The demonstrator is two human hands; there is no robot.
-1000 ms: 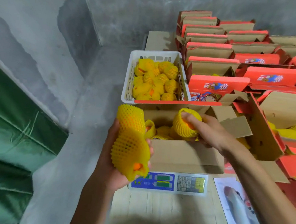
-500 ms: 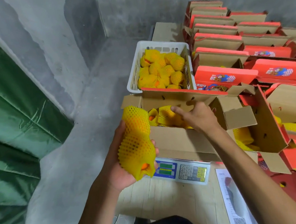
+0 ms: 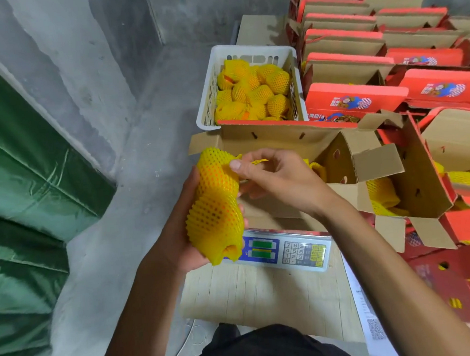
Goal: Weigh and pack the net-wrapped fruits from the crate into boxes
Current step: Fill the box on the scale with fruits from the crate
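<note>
My left hand [image 3: 181,226] grips two fruits in yellow foam netting [image 3: 216,204], one stacked above the other, over the near left corner of an open cardboard box [image 3: 287,140]. My right hand [image 3: 281,180] reaches across to the upper fruit, with thumb and fingers closing on its net. The box stands on an electronic scale [image 3: 286,252] with a keypad and green displays. More netted fruits show inside the box behind my right hand. Beyond the box stands a white plastic crate [image 3: 208,93], filled with several netted fruits [image 3: 253,93].
Rows of red-lidded cartons [image 3: 356,97] fill the right side; an open one [image 3: 423,181] beside the scale holds netted fruit. The scale sits on a pale wooden board [image 3: 258,295]. Grey concrete floor and wall lie to the left, with a green tarpaulin [image 3: 27,209].
My right hand set its fruit down in the box, then came back empty to the upper fruit in my left hand. My left hand kept its two fruits.
</note>
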